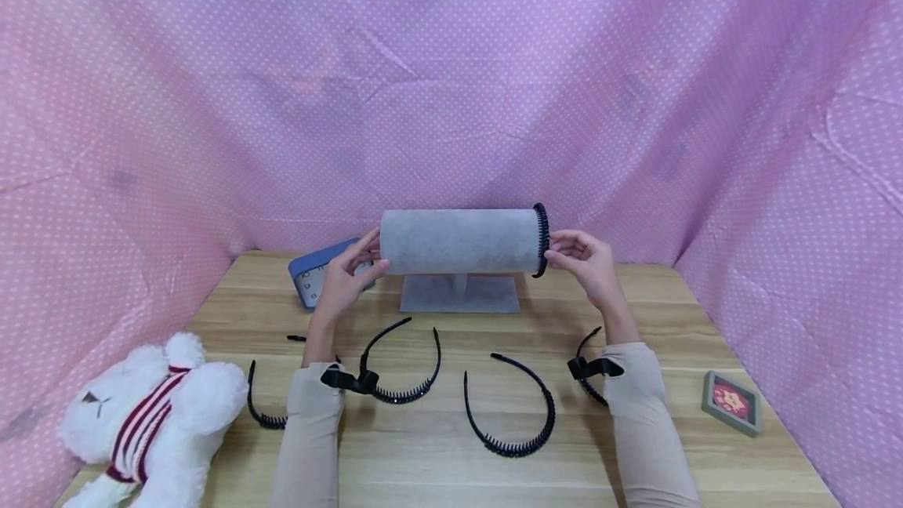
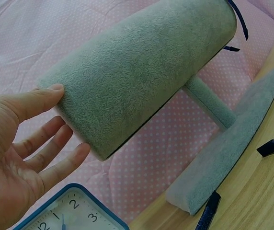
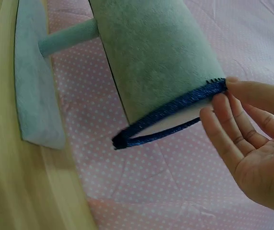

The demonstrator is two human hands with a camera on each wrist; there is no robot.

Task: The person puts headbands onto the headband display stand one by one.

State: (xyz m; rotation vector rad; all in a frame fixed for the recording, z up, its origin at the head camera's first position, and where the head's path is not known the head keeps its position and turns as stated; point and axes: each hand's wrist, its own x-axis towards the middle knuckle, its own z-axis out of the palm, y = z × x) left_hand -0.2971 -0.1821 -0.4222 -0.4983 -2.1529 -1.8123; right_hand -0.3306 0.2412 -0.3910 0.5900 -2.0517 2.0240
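Observation:
A grey plush headband display stand (image 1: 458, 241) has a horizontal roll on a short post and a flat base. At the roll's left end is my left hand (image 1: 346, 277); in the left wrist view the thumb (image 2: 51, 98) rests on the rim, with extended fingers at the end face. A black toothed headband (image 1: 542, 240), bluish in the right wrist view, lies at the roll's right rim. My right hand (image 1: 585, 263) pinches that headband (image 3: 175, 105) between thumb and fingers. Behind the left hand stands a blue clock (image 1: 303, 265).
Several black headbands lie on the wooden table, including one at front centre (image 1: 518, 449), one left of it (image 1: 405, 394) and another beside the right wrist (image 1: 592, 394). A white plush bear (image 1: 190, 406) lies at left, a small framed picture (image 1: 732, 402) at right. Pink dotted cloth surrounds the table.

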